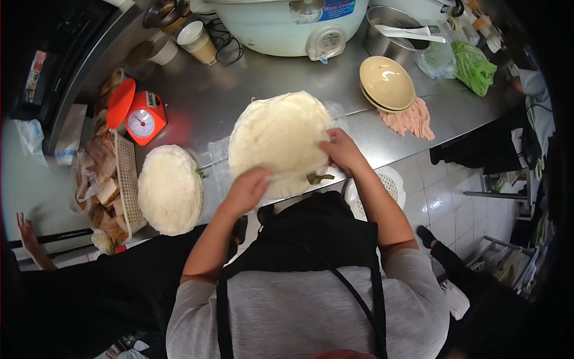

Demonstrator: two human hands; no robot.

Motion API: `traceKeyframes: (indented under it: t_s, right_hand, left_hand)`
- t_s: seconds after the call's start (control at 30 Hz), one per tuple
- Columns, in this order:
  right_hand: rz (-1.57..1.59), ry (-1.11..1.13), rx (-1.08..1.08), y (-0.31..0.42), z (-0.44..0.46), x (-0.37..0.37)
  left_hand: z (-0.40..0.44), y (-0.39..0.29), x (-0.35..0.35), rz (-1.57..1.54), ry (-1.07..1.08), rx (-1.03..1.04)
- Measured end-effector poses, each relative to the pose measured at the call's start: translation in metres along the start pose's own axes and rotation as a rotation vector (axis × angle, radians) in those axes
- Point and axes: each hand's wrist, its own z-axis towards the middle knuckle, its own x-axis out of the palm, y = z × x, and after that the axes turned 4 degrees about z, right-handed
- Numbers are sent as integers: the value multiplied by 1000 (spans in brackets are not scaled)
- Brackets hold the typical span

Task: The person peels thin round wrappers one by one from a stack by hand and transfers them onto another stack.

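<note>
A stack of thin, pale round wrappers [278, 134] lies on a clear plastic sheet [220, 157] at the counter's front edge. My left hand [250, 190], a little blurred, is closed on the near-left edge of the top wrapper. On the right side, my right hand [344, 149] pinches the edge of the wrapper with bent fingers. The wrapper's near edge looks lifted and smeared between both hands. Close to its near-right edge is a dark green leaf-like scrap [320, 178]. Left of my left hand sits a second stack of wrappers [170, 190].
A red scale [143, 119] and a basket of bread pieces [122, 179] stand at left. Behind are a paper cup [197, 42], a large rice cooker [269, 27] and a metal pot [391, 42]. Bowls [387, 84] rest on a pink cloth [409, 119]. Other people stand on both sides.
</note>
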Motion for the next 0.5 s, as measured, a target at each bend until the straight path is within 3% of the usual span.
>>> traceKeyframes:
  t_s: [0.07,0.2,0.3,0.37,0.47,0.5]
  right_hand:
    - [-85,-54,-171,20,10,15]
    - [-145,-42,-440,109,14,28]
    - [13,83,-555,153,-15,28]
    - [104,184,-619,153,-23,27]
    - [424,186,-553,135,-16,32]
    - [387,125,-634,121,-6,36]
  left_hand:
    - [13,-3,-22,-22,-93,-192]
    - [56,-17,-81,133,-484,28]
    - [64,-51,-114,-63,-639,150]
    - [61,-62,-122,-59,-699,214]
    - [62,-64,-131,22,-760,125]
    - [69,-70,-137,2,-812,96]
